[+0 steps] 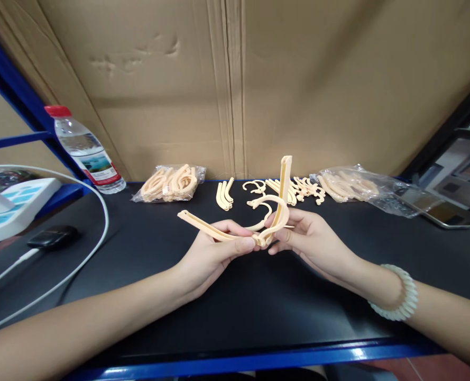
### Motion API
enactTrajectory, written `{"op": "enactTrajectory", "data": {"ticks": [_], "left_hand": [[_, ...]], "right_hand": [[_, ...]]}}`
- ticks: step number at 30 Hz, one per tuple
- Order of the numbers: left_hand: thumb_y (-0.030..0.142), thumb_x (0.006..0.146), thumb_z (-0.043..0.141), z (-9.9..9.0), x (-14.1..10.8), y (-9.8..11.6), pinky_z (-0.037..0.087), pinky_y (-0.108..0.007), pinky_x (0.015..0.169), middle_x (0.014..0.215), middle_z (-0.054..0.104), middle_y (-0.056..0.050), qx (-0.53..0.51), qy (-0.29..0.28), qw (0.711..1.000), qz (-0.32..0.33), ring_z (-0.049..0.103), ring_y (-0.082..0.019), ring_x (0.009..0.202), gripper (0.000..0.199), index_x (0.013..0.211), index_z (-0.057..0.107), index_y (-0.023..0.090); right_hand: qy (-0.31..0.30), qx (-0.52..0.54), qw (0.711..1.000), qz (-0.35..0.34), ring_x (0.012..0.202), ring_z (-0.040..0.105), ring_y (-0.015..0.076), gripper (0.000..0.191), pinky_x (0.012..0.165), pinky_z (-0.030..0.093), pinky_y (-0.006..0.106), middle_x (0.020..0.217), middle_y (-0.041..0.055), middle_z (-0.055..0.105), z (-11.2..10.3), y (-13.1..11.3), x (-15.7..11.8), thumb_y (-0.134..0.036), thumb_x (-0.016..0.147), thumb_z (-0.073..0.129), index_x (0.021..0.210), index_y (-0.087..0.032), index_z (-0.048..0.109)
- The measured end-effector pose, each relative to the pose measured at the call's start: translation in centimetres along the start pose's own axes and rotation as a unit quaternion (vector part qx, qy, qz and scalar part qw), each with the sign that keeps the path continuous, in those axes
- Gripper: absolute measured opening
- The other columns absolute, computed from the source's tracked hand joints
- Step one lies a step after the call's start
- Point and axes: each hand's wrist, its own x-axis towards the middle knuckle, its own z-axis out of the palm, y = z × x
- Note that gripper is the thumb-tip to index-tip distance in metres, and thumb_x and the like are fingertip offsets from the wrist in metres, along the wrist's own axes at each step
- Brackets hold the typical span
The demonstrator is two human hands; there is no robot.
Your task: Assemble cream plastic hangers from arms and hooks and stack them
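Before me, both hands grip a cream plastic folding clothes hanger (215, 232) by its pieces, raised above the black tabletop. My left hand (214, 254) is closed around one slotted arm, which sticks out to the left, with the thumb near the joint. My right hand (306, 238) pinches the other slotted arm (285, 180), which points upward, together with the curved hook (284, 214). The pieces meet between my fingertips, where fingers partly hide the joint. Just behind lie loose curved hooks (254, 186) and several straight arms (223, 194).
Clear bags of cream parts lie at the back left (171, 182) and back right (348, 185). A water bottle (90, 153) leans at the left, near a white cable (107, 217), a black device (52, 236) and a power strip (20, 203). A metal-framed stand (452, 226) is at right; cardboard (159, 79) stands behind.
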Motion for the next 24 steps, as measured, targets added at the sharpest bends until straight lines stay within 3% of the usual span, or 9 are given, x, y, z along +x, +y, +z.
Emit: {"op": "enactTrajectory", "data": {"ticks": [9,14,16,19,24], "left_hand": [[0.011,0.07,0.08,-0.1,-0.1,-0.3,0.053,-0.023,0.082,0.083,0.076,-0.006,-0.028,0.005,1.0,-0.014,0.07,-0.015,0.082,0.014,0.069,0.066,0.013],[0.016,0.067,0.083,0.1,0.3,-0.6,0.054,-0.022,0.055,0.069,0.072,-0.003,-0.055,-0.001,0.998,-0.036,0.068,-0.015,0.06,0.018,0.068,0.065,0.014],[0.014,0.065,0.084,0.1,0.4,-0.3,0.055,-0.021,0.057,0.07,0.072,-0.003,-0.067,-0.005,0.997,-0.036,0.068,-0.013,0.061,0.018,0.066,0.065,0.013],[0.01,0.065,0.083,-0.2,0.5,0.5,0.054,-0.013,0.071,0.079,0.074,-0.003,-0.065,0.024,0.998,-0.009,0.069,-0.01,0.076,0.015,0.065,0.068,0.012],[0.014,0.067,0.082,-0.3,0.2,0.8,0.055,-0.014,0.067,0.079,0.074,-0.002,-0.012,0.031,0.999,0.003,0.069,-0.01,0.07,0.012,0.076,0.074,0.014]], "right_hand": [[-0.001,-0.003,1.0,-0.011,0.076,0.07,0.0135,0.012,0.064,0.058,0.022,0.083,0.0018,0.072,0.3,0.2,0.0,-0.024,0.081,0.074,0.09,-0.019,0.067],[-0.029,0.026,0.999,0.009,0.07,0.071,0.0149,0.02,0.063,0.058,0.026,0.078,-0.0002,0.071,2.1,0.0,-0.7,-0.023,0.081,0.073,0.089,-0.021,0.054],[-0.014,0.032,0.999,-0.017,0.074,0.071,0.0157,0.022,0.064,0.059,0.028,0.082,-0.0002,0.071,2.3,-0.3,-0.9,-0.023,0.082,0.072,0.09,-0.022,0.052],[0.038,0.035,0.998,-0.045,0.079,0.069,0.0151,0.022,0.065,0.06,0.026,0.086,-0.0003,0.069,1.8,-0.6,-0.8,-0.022,0.082,0.072,0.096,-0.023,0.055],[0.094,0.006,0.994,-0.052,0.076,0.064,0.0136,0.019,0.061,0.058,0.025,0.084,0.0004,0.064,1.0,-0.3,-0.5,-0.026,0.081,0.072,0.098,-0.022,0.062]]}}
